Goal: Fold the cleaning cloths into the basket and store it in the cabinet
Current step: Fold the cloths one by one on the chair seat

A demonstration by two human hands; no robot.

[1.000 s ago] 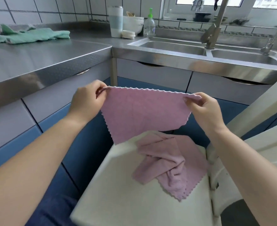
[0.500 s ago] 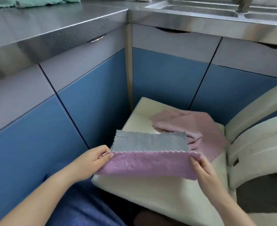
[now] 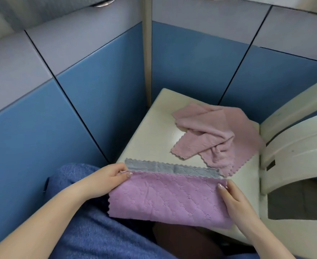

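Observation:
A purple cloth with a grey underside lies folded over at the near edge of a cream chair seat. A grey strip shows along its far edge. My left hand pinches the cloth's upper left corner. Holding the right edge, my right hand has its thumb on top. A crumpled pink cloth sits farther back on the seat, apart from both hands. No basket is in view.
Blue and grey cabinet doors meet in a corner behind the chair, with a metal post between them. The chair's cream backrest curves on the right. My blue-clad leg is at the bottom.
The purple cloth went from held up spread out to folded over on the seat's near edge. Both hands came down and toward me with it; the view tilted down.

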